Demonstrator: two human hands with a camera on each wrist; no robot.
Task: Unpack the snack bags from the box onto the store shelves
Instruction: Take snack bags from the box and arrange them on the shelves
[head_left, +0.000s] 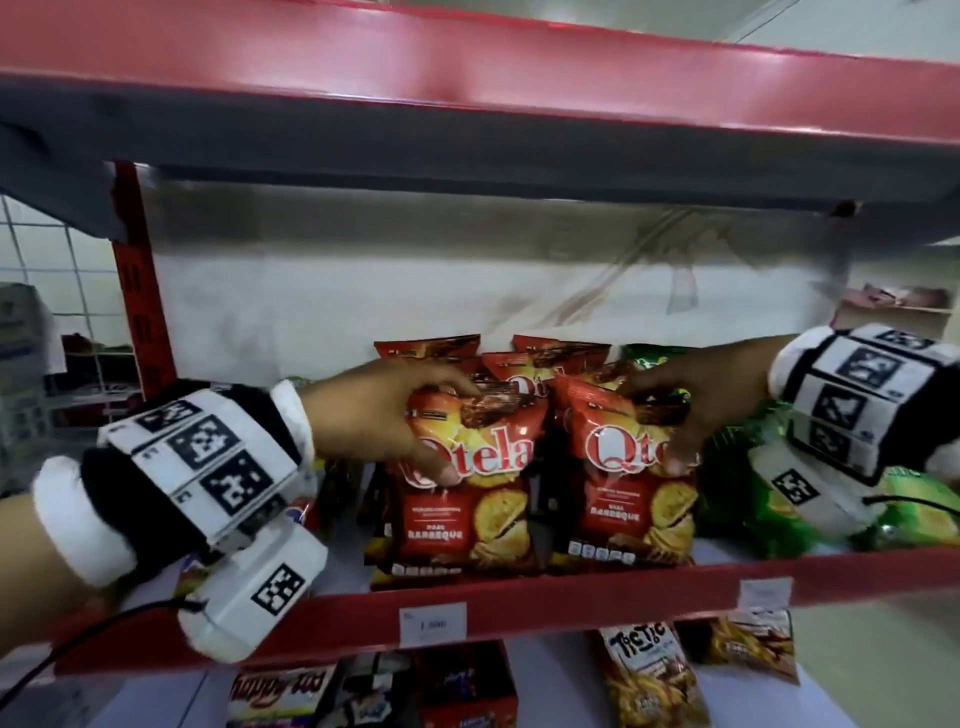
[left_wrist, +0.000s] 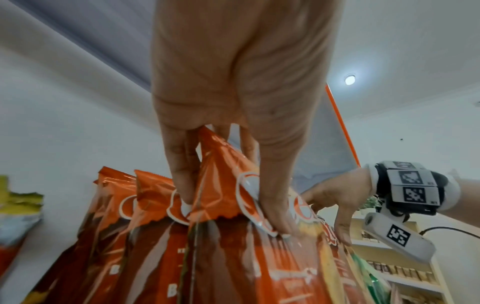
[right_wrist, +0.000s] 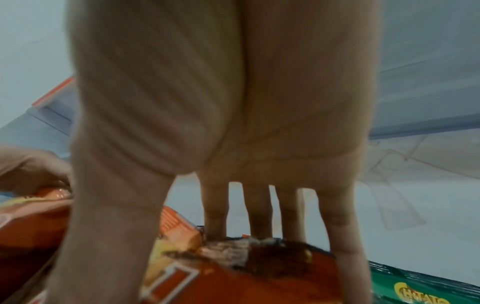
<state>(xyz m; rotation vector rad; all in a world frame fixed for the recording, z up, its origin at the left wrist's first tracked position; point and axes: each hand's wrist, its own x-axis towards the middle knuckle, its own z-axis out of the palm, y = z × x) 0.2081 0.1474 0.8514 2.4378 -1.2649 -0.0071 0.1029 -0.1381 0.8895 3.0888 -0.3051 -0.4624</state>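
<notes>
Two red Qtela barbeque snack bags stand upright at the front of the red shelf (head_left: 519, 603). My left hand (head_left: 415, 415) pinches the top of the left bag (head_left: 462, 499), thumb on its front and fingers behind. My right hand (head_left: 670, 410) holds the top of the right bag (head_left: 618, 499) the same way. In the left wrist view the left hand (left_wrist: 233, 201) grips the left bag (left_wrist: 233, 257) by its folded top. The right wrist view shows the right hand (right_wrist: 233, 216) over the right bag (right_wrist: 246, 277). More red Qtela bags (head_left: 431, 348) stand in rows behind. No box is in view.
Green snack bags (head_left: 769, 499) fill the shelf right of the red ones. The shelf above (head_left: 467, 104) hangs low over the hands. Tic Tic bags (head_left: 649, 670) and other packets (head_left: 280, 696) sit on the shelf below. A red upright post (head_left: 135, 280) stands at the left.
</notes>
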